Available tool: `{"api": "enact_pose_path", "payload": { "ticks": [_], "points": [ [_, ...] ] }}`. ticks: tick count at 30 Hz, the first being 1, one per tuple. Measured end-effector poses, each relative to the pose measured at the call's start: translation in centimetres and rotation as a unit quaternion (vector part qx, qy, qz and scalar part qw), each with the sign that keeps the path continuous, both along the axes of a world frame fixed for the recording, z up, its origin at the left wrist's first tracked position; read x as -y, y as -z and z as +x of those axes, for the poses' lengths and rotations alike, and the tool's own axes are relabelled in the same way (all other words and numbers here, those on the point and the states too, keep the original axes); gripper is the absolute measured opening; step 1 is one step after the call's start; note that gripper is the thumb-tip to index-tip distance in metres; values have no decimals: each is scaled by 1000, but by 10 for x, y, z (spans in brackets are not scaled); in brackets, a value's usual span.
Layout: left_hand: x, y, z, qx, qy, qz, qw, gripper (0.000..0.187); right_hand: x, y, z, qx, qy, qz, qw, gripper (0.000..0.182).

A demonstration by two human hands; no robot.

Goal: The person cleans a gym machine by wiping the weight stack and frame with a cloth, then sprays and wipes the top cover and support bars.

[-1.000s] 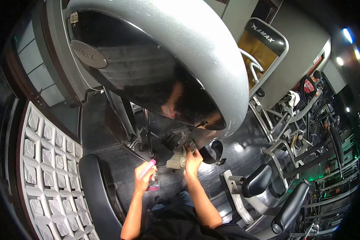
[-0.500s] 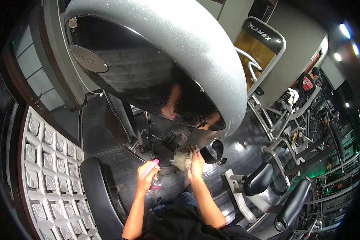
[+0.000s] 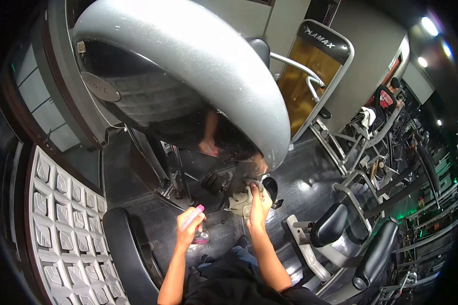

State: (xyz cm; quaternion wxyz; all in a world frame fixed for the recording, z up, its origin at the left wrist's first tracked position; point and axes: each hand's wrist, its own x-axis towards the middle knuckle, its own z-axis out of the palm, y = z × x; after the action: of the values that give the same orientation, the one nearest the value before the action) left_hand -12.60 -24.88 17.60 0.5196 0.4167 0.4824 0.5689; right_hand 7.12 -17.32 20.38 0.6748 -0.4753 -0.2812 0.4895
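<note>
Room above is closed off by the large grey shroud [image 3: 198,66], which overhangs both hands. Behind the cloth [image 3: 241,202], passage is blocked by metal struts [image 3: 175,175]. Open floor [image 3: 300,168] is left to the right, bounded by black pads [image 3: 331,226].

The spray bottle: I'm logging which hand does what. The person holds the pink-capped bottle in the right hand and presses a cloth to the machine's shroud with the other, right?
Not quite. The head view shows the spray bottle in the left hand; the right hand presses the cloth against the lower edge of the grey shroud.
</note>
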Motion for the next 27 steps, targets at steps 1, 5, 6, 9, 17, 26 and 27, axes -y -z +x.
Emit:
{"api": "enact_pose_path", "payload": {
  "ticks": [1,5,6,9,17,26,27],
  "points": [
    [1,-3,3,18,-6,-1,1000,17,1,-11,-3,-1,9,31,999,14],
    [3,-2,9,19,-11,-4,1000,17,13,-54,-9,60,39,114,991,11],
    [3,-5,10,10,-12,-2,1000,17,13,-54,-8,60,36,114,991,11],
    [11,-15,16,12,-21,1,1000,17,16,-42,-2,138,40,120,982,8],
    [28,-29,26,-2,-70,19,997,19,-12,12,28,51,28,53,997,11],
    [29,-52,46,-29,-109,25,993,23,-11,-54,26,287,119,303,901,36],
    [29,-53,49,-31,-113,24,993,23,-9,-46,28,318,105,305,892,36]
  ]
}}
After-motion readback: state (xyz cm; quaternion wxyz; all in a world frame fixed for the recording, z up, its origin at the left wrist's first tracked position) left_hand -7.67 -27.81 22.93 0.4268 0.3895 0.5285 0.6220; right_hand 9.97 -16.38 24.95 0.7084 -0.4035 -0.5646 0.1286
